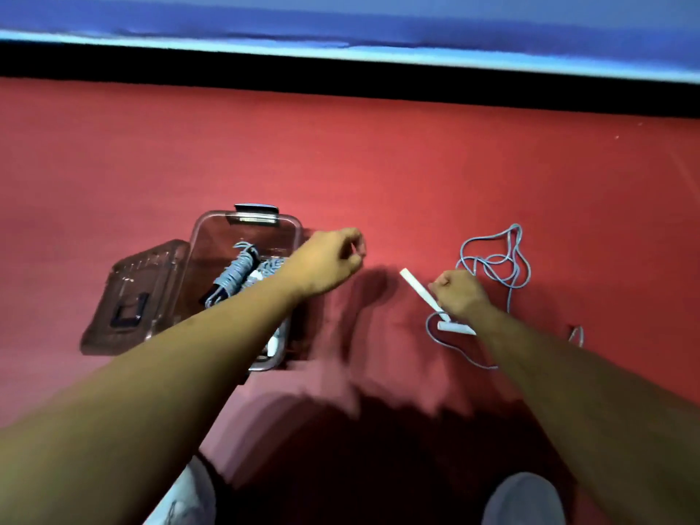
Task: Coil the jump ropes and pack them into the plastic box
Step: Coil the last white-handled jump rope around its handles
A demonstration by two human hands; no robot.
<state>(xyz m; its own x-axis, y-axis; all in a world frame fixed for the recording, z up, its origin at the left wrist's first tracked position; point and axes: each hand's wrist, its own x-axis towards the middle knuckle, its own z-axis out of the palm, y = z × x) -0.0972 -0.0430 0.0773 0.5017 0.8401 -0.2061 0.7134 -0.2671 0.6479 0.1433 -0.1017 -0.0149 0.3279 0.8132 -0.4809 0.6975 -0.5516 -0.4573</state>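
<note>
A clear plastic box (246,225) stands open on the red floor, with coiled blue-grey jump ropes (236,272) inside. My left hand (325,259) hovers just right of the box, fingers curled and holding nothing that I can see. My right hand (460,293) grips a white handle (418,288) of a loose jump rope. That light blue rope (496,259) lies tangled on the floor beyond and right of the hand. A second white handle (454,327) lies on the floor below the hand.
The box's clear lid (136,297) lies flat to the left of the box. My two knees (524,498) show at the bottom edge. A black strip and a blue wall (341,17) bound the red floor at the far side.
</note>
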